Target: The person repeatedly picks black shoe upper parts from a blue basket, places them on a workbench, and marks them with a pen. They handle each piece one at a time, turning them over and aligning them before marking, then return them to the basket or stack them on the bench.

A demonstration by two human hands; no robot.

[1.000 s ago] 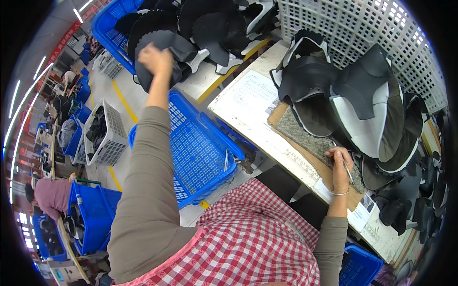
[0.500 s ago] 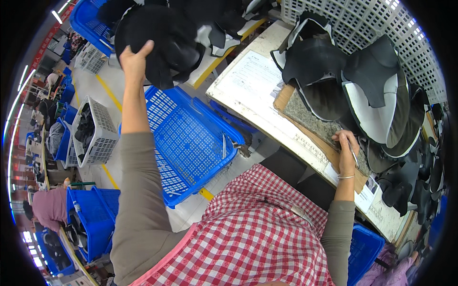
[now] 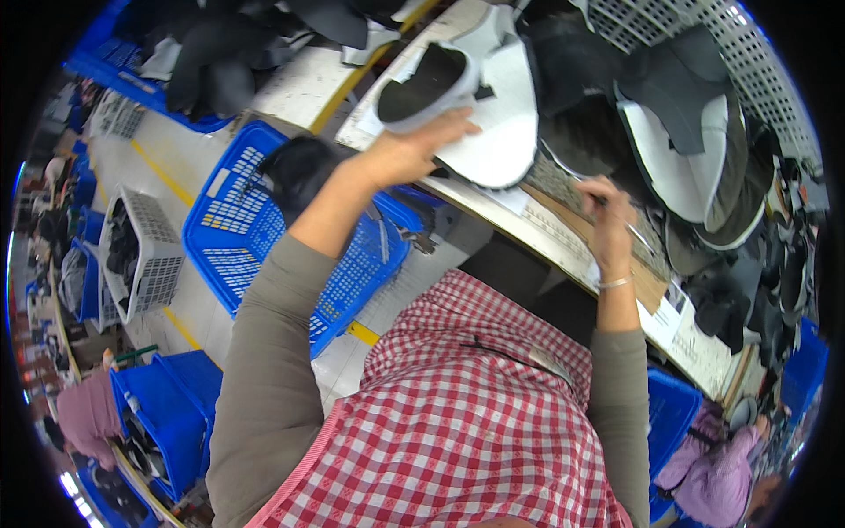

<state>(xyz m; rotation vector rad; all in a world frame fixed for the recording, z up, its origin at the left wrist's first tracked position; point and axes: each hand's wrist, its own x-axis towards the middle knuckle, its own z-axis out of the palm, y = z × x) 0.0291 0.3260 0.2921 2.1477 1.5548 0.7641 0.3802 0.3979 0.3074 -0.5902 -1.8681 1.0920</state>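
The left hand [image 3: 414, 154] is up at the near edge of the bench [image 3: 563, 238], fingers pressed onto a white-lined shoe upper [image 3: 475, 106], gripping its black-faced end. That upper lies at the bench's left end, partly over a paper sheet [image 3: 387, 114]. The right hand [image 3: 607, 216] sits further right along the same near edge, fingers pinched on a thin pen-like tool [image 3: 638, 233] whose tip rests on a brown board [image 3: 651, 282].

The bench runs diagonally, a pale top with printed sheets along its front. More black and white uppers [image 3: 678, 158] are heaped behind the hands, and a white perforated crate [image 3: 731, 70] stands along the far edge. Dark pieces [image 3: 757, 290] pile up toward the right end.

Below the left arm stands a blue basket [image 3: 264, 238] on the pale floor [image 3: 185, 167], which carries yellow lines. A black piece [image 3: 295, 167] rests on the basket's rim. Left of it is a white basket [image 3: 141, 255] holding dark parts, and further blue bins [image 3: 167, 414] line the lower left. Another blue bin of black uppers [image 3: 202, 62] sits at upper left. A person in pink [image 3: 84, 414] is at the lower left.
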